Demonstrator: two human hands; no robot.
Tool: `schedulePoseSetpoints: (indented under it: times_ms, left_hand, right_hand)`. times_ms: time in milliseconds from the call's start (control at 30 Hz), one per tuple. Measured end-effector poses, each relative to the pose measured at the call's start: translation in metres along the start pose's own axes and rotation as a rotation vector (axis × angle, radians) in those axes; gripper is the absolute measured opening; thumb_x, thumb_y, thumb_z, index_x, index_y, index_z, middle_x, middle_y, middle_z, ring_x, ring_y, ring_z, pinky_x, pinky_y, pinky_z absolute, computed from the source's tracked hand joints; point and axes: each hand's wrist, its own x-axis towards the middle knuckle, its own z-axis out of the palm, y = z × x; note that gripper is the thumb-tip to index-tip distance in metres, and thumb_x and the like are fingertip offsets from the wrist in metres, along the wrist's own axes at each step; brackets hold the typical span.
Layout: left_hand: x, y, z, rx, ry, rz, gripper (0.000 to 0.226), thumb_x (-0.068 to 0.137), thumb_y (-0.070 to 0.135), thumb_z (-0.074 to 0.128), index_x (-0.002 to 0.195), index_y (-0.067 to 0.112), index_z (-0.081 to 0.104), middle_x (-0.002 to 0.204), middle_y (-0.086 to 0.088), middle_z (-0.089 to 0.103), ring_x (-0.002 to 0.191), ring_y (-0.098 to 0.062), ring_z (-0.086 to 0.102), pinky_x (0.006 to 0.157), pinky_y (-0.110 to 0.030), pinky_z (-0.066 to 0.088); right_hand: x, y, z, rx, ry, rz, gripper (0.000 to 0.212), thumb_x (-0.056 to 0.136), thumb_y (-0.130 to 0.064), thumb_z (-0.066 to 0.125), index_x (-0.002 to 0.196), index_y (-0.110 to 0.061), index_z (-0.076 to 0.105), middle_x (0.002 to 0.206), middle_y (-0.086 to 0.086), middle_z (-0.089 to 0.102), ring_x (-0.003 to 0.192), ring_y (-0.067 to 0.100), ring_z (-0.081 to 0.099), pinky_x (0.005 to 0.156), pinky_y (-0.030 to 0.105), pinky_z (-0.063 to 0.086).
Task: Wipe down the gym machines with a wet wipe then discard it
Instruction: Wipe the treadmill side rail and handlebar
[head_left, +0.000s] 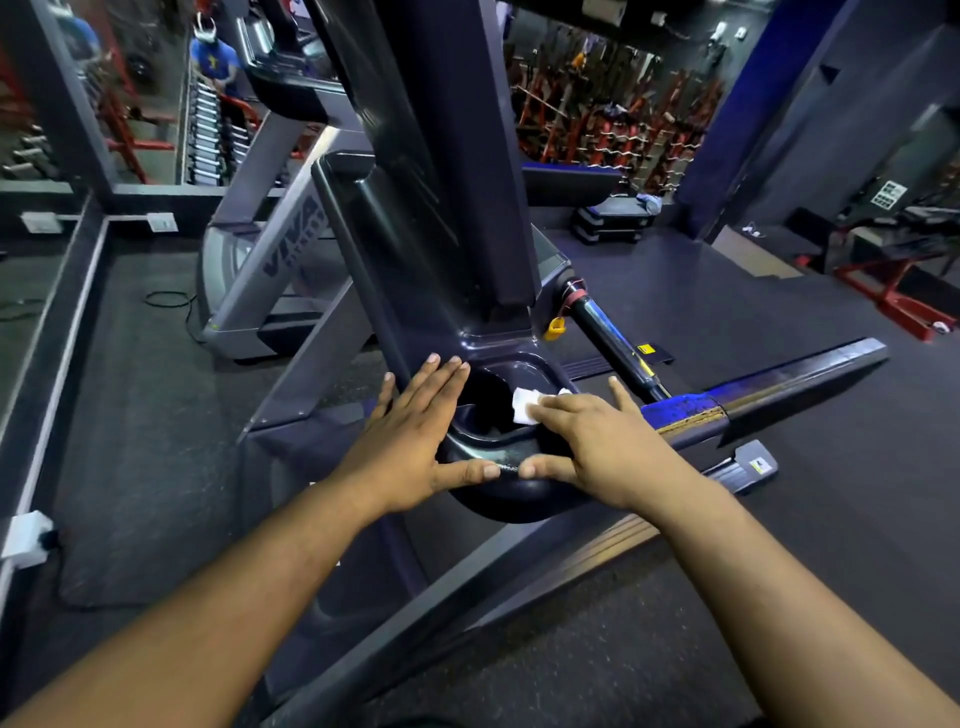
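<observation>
Floor (130, 415): dark, speckled rubber matting with a dull, grainy texture, covering the whole room; a black cable lies looped on it at far left.
Mirror wall (145, 104): far left, framed in grey; it shows red-framed racks and a row of dumbbells.
Second treadmill (270, 244): left of centre, silver-grey slanted upright with dark lettering, smooth painted metal.
Left hand (410, 441): fingers straight and spread, palm flat on the left rim of the console tray, thumb stretched along its near edge; it holds nothing.
Treadmill console (441, 223): centre, a tall dark column of glossy moulded plastic that widens at its foot into a rounded tray.
Cup recess (483, 400): a deep, smooth-walled oval hollow in the tray, between the two hands.
Wet wipe (524, 405): small, white, folded and creased, lying on the right rim of the recess under the fingertips of the right hand.
Right hand (597, 441): fingers extended and pressing the wipe down on the tray, thumb lying along the near edge, its tip just beside the left thumb.
Handrail (623, 358): black glossy tube running to the right, with a red collar and a yellow clip near its root.
Weight racks (613, 119): background right, red steel frames carrying bars.
Blue pillar (727, 104): right of the racks, matt painted.
</observation>
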Motion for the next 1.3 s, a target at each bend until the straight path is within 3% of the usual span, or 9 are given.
schedulePoseSetpoints:
  times_ms: [100,267,433,633,733,833,900,1067,1300]
  left_hand:
    - [0.0,0.001,-0.001,-0.007,-0.002,0.001,0.125,0.068,0.101,0.025,0.161,0.028,-0.014,0.167,0.015,-0.02,0.147,0.0,-0.032,0.124,-0.046,-0.016]
    - [0.0,0.001,-0.001,-0.022,-0.006,0.006,0.124,0.069,0.101,0.023,0.161,0.028,-0.013,0.168,0.014,-0.018,0.147,0.001,-0.033,0.124,-0.044,-0.017]
    - [-0.001,0.001,-0.001,-0.026,-0.01,0.004,0.124,0.068,0.102,0.022,0.161,0.028,-0.015,0.168,0.015,-0.019,0.147,0.001,-0.033,0.125,-0.046,-0.015]
    - [-0.001,0.001,0.0,-0.02,-0.008,0.002,0.125,0.067,0.102,0.022,0.161,0.028,-0.015,0.167,0.015,-0.02,0.147,0.0,-0.032,0.125,-0.046,-0.014]
    - [0.0,0.001,-0.002,-0.018,-0.018,0.001,0.125,0.066,0.103,0.02,0.16,0.028,-0.016,0.165,0.017,-0.022,0.146,0.001,-0.033,0.125,-0.044,-0.015]
    - [0.0,0.001,-0.002,-0.009,-0.025,0.003,0.125,0.067,0.102,0.021,0.161,0.028,-0.015,0.167,0.016,-0.02,0.146,0.002,-0.034,0.125,-0.046,-0.016]
    - [0.002,0.001,-0.003,0.017,-0.031,0.003,0.126,0.065,0.104,0.018,0.161,0.028,-0.013,0.169,0.014,-0.016,0.146,0.001,-0.033,0.123,-0.046,-0.019]
    - [0.012,0.003,-0.017,0.13,-0.106,-0.014,0.131,0.06,0.106,0.012,0.163,0.027,-0.003,0.169,0.012,-0.014,0.147,-0.001,-0.033,0.118,-0.052,-0.027]
    - [0.024,0.02,-0.003,0.011,0.061,-0.12,0.133,0.057,0.107,0.014,0.164,0.028,0.002,0.169,0.012,-0.016,0.15,-0.003,-0.029,0.124,-0.046,-0.015]
  right_hand:
    - [-0.001,-0.007,0.0,-0.009,0.006,-0.026,0.121,0.06,-0.1,0.003,0.152,-0.031,0.04,0.158,-0.01,0.038,0.147,0.011,0.029,0.122,0.058,-0.003]
    - [0.027,-0.011,-0.002,0.038,-0.059,-0.067,0.088,0.084,-0.082,0.033,0.157,-0.033,0.033,0.17,-0.008,0.009,0.155,0.008,0.01,0.119,0.063,-0.015]
    - [0.019,-0.001,-0.006,0.042,-0.051,0.001,0.103,0.071,-0.09,0.018,0.158,-0.036,0.027,0.167,-0.008,0.022,0.153,0.011,0.02,0.121,0.062,-0.01]
    - [-0.003,0.009,0.015,-0.204,0.21,-0.029,0.108,0.073,-0.094,0.007,0.135,-0.026,0.063,0.122,-0.005,0.066,0.122,0.019,0.059,0.116,0.064,0.022]
    - [-0.006,0.01,0.022,-0.121,0.266,0.061,0.102,0.075,-0.093,0.015,0.131,-0.025,0.065,0.13,-0.004,0.065,0.121,0.02,0.062,0.115,0.059,0.03]
    - [-0.004,0.009,0.018,0.018,0.191,0.14,0.119,0.064,-0.1,0.002,0.148,-0.028,0.046,0.158,-0.004,0.042,0.137,0.02,0.049,0.12,0.051,0.024]
    - [0.005,0.011,0.011,0.199,0.119,0.195,0.109,0.07,-0.096,0.017,0.156,-0.031,0.032,0.164,-0.003,0.03,0.144,0.023,0.041,0.12,0.046,0.024]
    - [0.03,0.027,0.005,0.523,0.084,0.213,0.094,0.081,-0.087,0.04,0.159,-0.037,0.02,0.153,-0.001,0.049,0.138,0.025,0.047,0.107,0.041,0.041]
    - [0.01,0.035,0.012,0.406,0.101,0.244,0.121,0.063,-0.103,0.012,0.153,-0.027,0.038,0.144,0.003,0.056,0.137,0.024,0.047,0.119,0.048,0.023]
